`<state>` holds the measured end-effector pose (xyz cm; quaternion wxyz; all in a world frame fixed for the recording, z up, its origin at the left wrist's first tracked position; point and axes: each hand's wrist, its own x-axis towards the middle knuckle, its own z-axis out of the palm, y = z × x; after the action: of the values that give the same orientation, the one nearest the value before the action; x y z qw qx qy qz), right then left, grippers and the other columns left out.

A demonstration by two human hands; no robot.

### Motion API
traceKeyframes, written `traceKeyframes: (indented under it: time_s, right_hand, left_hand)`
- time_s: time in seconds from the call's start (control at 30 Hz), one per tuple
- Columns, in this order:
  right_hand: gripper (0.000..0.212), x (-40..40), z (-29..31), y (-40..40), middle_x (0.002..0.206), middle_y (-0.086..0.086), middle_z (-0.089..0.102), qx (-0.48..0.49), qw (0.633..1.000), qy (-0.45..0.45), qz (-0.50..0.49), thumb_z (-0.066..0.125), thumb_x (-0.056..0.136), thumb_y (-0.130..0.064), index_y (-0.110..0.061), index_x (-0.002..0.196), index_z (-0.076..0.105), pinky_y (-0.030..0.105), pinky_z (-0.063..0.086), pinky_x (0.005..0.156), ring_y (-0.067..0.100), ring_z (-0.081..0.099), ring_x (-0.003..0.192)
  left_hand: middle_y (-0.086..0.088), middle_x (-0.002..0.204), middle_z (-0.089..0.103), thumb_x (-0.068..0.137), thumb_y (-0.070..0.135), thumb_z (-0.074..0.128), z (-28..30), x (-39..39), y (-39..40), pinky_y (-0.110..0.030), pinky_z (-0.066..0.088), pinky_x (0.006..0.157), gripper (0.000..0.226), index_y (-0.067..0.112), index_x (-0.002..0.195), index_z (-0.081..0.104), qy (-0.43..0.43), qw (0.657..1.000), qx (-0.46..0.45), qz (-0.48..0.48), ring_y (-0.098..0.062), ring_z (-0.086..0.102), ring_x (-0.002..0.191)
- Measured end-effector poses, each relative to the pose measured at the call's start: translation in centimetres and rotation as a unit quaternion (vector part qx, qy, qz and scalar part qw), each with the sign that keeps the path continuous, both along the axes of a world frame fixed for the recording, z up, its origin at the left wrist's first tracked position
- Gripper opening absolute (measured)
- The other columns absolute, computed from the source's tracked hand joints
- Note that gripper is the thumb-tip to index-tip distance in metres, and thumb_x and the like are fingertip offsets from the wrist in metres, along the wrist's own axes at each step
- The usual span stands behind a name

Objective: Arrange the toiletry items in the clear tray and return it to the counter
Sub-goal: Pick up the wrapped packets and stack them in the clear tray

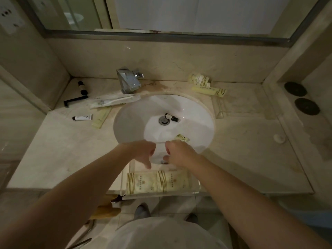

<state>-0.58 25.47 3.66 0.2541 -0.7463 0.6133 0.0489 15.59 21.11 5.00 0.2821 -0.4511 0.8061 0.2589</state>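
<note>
Two hands over sink front | left hand (146, 151) loosely curled, holding nothing | right hand (177, 153) curled, contents unclear | yellow packet (181, 137) just beyond right knuckles, axis left-right, right nearer | clear tray (195, 190) at near counter edge.

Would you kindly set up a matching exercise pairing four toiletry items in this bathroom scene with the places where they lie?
Items:
1. Black razor
2. Small dark bottle
3. Two cream packets
4. Small white tube

Places:
A. In the clear tray at the counter's front edge
B. In the sink basin, beside the drain
C. On the counter left of the sink, nearest the front
D. On the counter at far left, behind the tube

Pairs: 1-D, 2-B, 3-A, 4-C
</note>
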Motion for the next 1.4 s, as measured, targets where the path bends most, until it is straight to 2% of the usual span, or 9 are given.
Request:
traceKeyframes:
  time_s: [0.27,0.4,0.53,0.6,0.7,0.87,1.07,1.17,1.4]
  right_hand:
    - [0.024,-3.5,3.2,-5.5,0.112,0.010,0.056,-0.083,0.990,-0.021,-0.110,0.054,0.090,-0.027,-0.012,0.107,0.059,0.038,0.048,0.078,0.034,0.058,0.098]
    - [0.025,-6.3,3.6,-8.3,0.116,0.008,0.049,-0.096,0.982,-0.016,-0.161,0.052,0.092,-0.030,-0.015,0.111,0.056,0.037,0.048,0.080,0.030,0.056,0.100]
    - [0.032,-8.9,2.6,-11.5,0.128,0.006,0.042,-0.095,0.974,-0.025,-0.203,0.054,0.092,-0.029,-0.019,0.121,0.054,0.035,0.047,0.082,0.028,0.055,0.107]
    - [0.039,-9.9,1.7,-13.4,0.136,0.004,0.038,-0.088,0.972,-0.028,-0.217,0.054,0.091,-0.029,-0.020,0.129,0.050,0.035,0.047,0.084,0.028,0.053,0.113]
    - [0.045,-11.2,0.5,-16.4,0.147,0.003,0.028,-0.091,0.967,-0.027,-0.237,0.053,0.091,-0.030,-0.021,0.135,0.047,0.037,0.047,0.090,0.029,0.052,0.119]
    - [0.042,-13.3,-1.2,-21.9,0.156,0.003,0.015,-0.109,0.964,-0.003,-0.244,0.052,0.091,-0.031,-0.021,0.132,0.050,0.038,0.047,0.090,0.031,0.053,0.119]
    - [0.033,-15.7,-2.3,-27.5,0.154,0.007,0.021,-0.148,0.949,-0.024,-0.277,0.053,0.088,-0.024,-0.021,0.120,0.061,0.038,0.045,0.097,0.033,0.057,0.113]
    - [0.033,-16.3,-2.9,-29.6,0.140,0.014,0.036,-0.142,0.948,-0.045,-0.282,0.054,0.086,-0.020,-0.015,0.116,0.065,0.038,0.044,0.101,0.034,0.055,0.115]
    - [0.035,-16.7,-3.8,-31.4,0.131,0.015,0.055,-0.110,0.948,-0.040,-0.296,0.055,0.087,-0.017,-0.009,0.119,0.066,0.036,0.048,0.099,0.032,0.057,0.115]
  left_hand:
    - [-0.002,0.088,0.054,0.085,0.022,0.062,2.9,-5.0,-5.9,-0.028,0.037,0.069,0.013,0.016,0.087,0.050,0.196,0.943,-0.162,0.215,-0.025,0.051,0.085]
    - [-0.004,0.096,0.057,0.085,0.024,0.062,2.6,-7.3,-8.8,-0.027,0.036,0.067,0.013,0.016,0.090,0.052,0.228,0.919,-0.156,0.281,-0.022,0.053,0.087]
    - [-0.010,0.114,0.059,0.085,0.022,0.061,0.7,-9.3,-11.2,-0.032,0.044,0.084,0.030,0.009,0.111,0.056,0.239,0.899,-0.112,0.350,-0.026,0.055,0.106]
    - [-0.011,0.113,0.059,0.085,0.021,0.060,-0.5,-10.2,-12.1,-0.031,0.042,0.084,0.030,0.006,0.111,0.056,0.229,0.900,-0.094,0.358,-0.028,0.054,0.109]
    - [-0.016,0.097,0.063,0.087,0.019,0.057,-2.8,-11.7,-13.2,-0.030,0.042,0.076,0.018,0.004,0.093,0.063,0.220,0.911,-0.056,0.344,-0.030,0.058,0.099]
    - [-0.012,0.124,0.062,0.094,0.020,0.051,-7.5,-13.5,-14.4,-0.032,0.045,0.095,0.032,0.004,0.117,0.065,0.164,0.939,0.014,0.302,-0.028,0.057,0.116]
    - [-0.012,0.128,0.060,0.093,0.027,0.054,-11.7,-14.8,-13.6,-0.034,0.047,0.097,0.036,0.007,0.122,0.063,0.081,0.978,0.089,0.168,-0.027,0.057,0.117]
    - [-0.011,0.132,0.056,0.090,0.033,0.059,-13.5,-15.0,-13.0,-0.036,0.045,0.100,0.042,0.009,0.125,0.060,0.044,0.992,0.095,0.076,-0.029,0.053,0.121]
    - [-0.010,0.127,0.034,0.070,0.029,0.082,-15.8,-14.4,-12.1,-0.048,0.047,0.096,0.077,0.016,0.131,0.036,0.021,0.987,0.089,0.135,-0.036,0.050,0.117]
